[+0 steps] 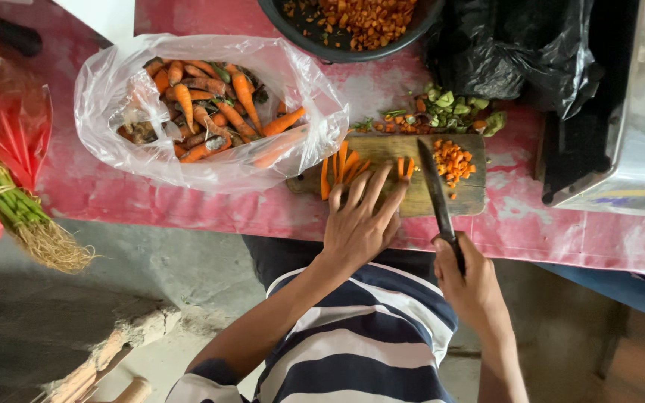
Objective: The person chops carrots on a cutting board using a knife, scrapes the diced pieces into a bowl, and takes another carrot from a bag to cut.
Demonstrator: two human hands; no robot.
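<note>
My left hand point(358, 220) lies flat with spread fingers on carrot strips point(341, 166) on a small wooden cutting board point(472, 195). My right hand point(468, 280) grips the dark handle of a long knife point(434, 190); its blade rests on the board just right of my left fingers. Diced carrot pieces point(453, 160) lie in a small heap right of the blade.
A clear plastic bag of whole carrots point(203, 108) sits left of the board on the pink table point(188, 201). A dark bowl of diced carrot point(352, 26), a black plastic bag point(509, 45), green trimmings point(449, 104) and a metal appliance point(628, 112) stand behind and right. Green stalks with roots point(20, 216) hang at left.
</note>
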